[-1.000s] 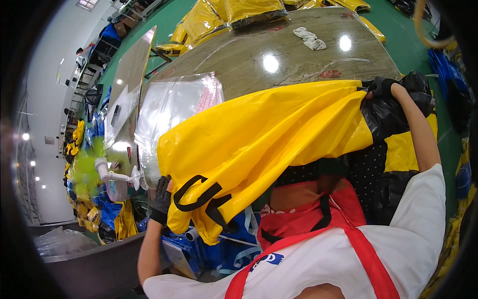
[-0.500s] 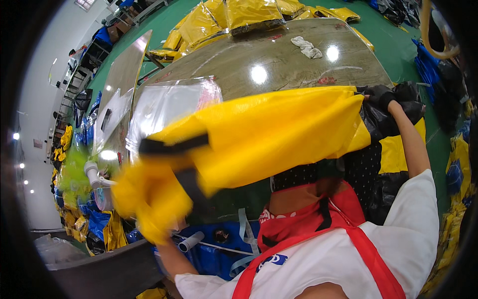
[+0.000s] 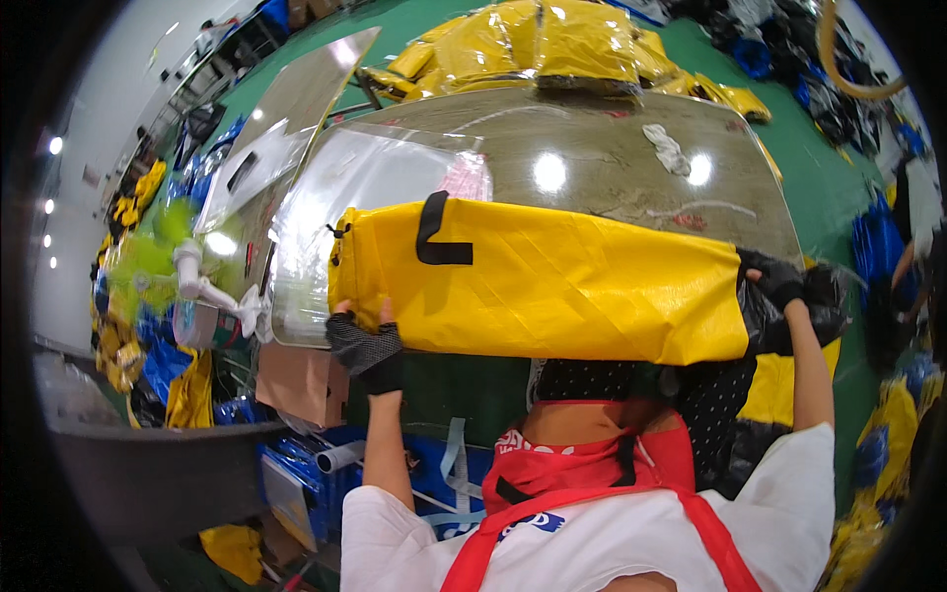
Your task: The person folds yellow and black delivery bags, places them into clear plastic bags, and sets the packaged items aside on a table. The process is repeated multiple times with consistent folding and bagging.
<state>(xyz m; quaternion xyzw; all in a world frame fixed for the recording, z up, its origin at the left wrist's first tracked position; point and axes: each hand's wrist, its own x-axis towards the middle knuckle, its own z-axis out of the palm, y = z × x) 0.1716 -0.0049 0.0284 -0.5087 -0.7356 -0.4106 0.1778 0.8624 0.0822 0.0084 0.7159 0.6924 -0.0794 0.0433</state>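
Note:
A long yellow dry bag [image 3: 582, 276] of smooth coated fabric lies stretched sideways across the near side of the table, some creases in it. A black strap [image 3: 434, 237] forms an angled loop near its left end, where a dark cord shows at the rim. My left hand [image 3: 365, 347], in a dark fingerless glove, grips the bag's near left corner with thumb and fingers. At the far right my right hand [image 3: 774, 284], gloved in black, is closed on the bag's black end [image 3: 755, 311]. The undersides of both grips are hidden.
Clear plastic sleeves [image 3: 321, 217] lie on the glossy table [image 3: 592, 128] at left. A crumpled white cloth [image 3: 667, 150] rests farther back. Yellow packed bags [image 3: 582, 44] are heaped beyond the table. A small fan [image 3: 187, 266] with green blades stands left, above a cardboard box [image 3: 296, 383].
The bag's left end, blurred and folded before, now lies flat and straight on the table. My left hand has risen into view at its corner. My right hand keeps its hold.

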